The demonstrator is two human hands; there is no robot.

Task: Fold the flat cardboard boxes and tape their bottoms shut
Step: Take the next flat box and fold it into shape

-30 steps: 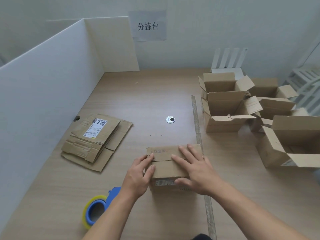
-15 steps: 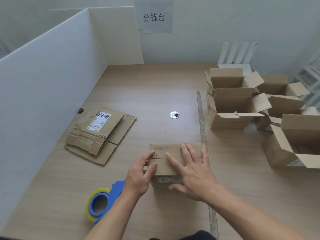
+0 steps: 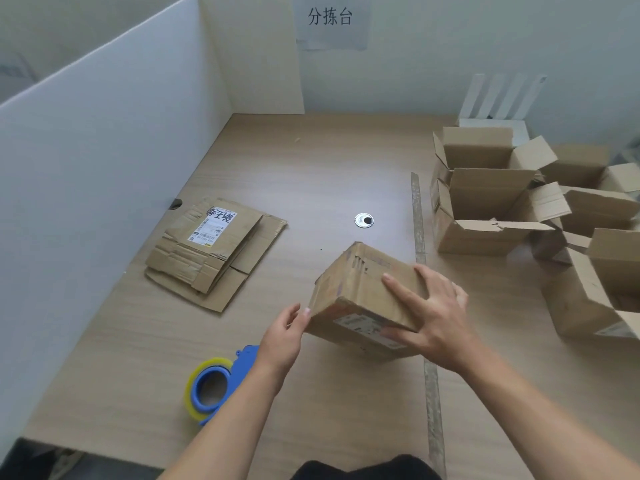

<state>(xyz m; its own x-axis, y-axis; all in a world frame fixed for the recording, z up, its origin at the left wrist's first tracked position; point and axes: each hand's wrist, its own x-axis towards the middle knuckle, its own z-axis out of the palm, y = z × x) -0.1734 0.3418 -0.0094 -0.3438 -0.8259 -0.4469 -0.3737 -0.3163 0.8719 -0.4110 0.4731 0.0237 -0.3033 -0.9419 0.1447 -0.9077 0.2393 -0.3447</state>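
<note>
I see the cardboard box [image 3: 356, 289] near the middle of the table [image 3: 311, 161], turned at an angle and tilted, its closed face up and a white label on its near side. My right hand [image 3: 436, 320] holds it: the fingers [image 3: 405, 289] spread across the top face and the thumb lies along the near, labelled side, so the box's near edge sits clamped between them. My left hand [image 3: 282, 341] is at the box's near-left corner, loosely curved, only its fingertips touching the cardboard; it wraps round nothing. I cannot tell whether the box's underside rests on the table or is lifted clear.

To the near left, just beside my left forearm, lies the blue tape dispenser [image 3: 211, 389] with its yellowish roll. Further left, a stack of flat boxes [image 3: 211, 251] lies by the white partition [image 3: 86, 161], the top one bearing a label. On the far right, several folded boxes [image 3: 485, 209] stand with flaps open. A round metal grommet [image 3: 364, 220] sits in the tabletop beyond the box, and a paper sign [image 3: 330, 20] hangs on the far wall.
</note>
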